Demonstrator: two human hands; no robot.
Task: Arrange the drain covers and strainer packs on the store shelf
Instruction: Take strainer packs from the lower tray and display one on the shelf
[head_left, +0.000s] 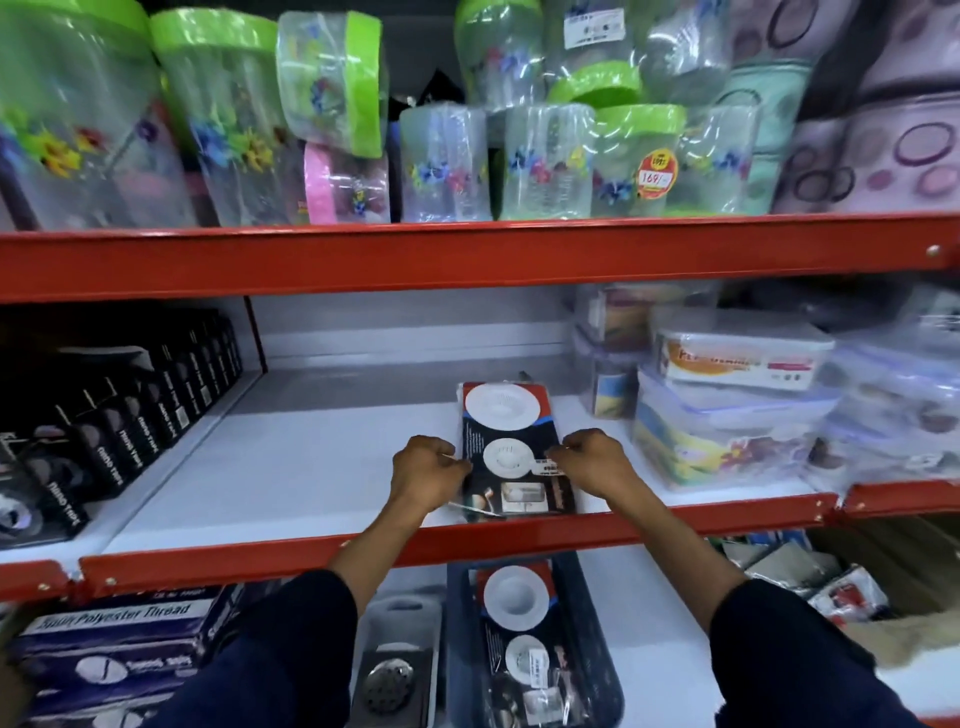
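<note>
White shelf board (291, 467) carries a strainer pack (511, 447) near its front edge, the left hand (426, 475) and right hand (597, 462) clamped on its sides. Placement appears under way; more packs wait in the basket (597, 649) below, likely next.

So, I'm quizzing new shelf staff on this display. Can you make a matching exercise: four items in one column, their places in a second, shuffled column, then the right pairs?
Items:
1. black-and-red strainer pack with white round strainers
2. black boxes with white lettering
3. clear jars with green lids
4. dark blue plastic basket

Places:
A. top shelf
B. bottom shelf, holding another strainer pack
C. left end of the middle shelf
D. middle shelf, between the left hand and right hand

Pairs: 1-D, 2-C, 3-A, 4-B
</note>
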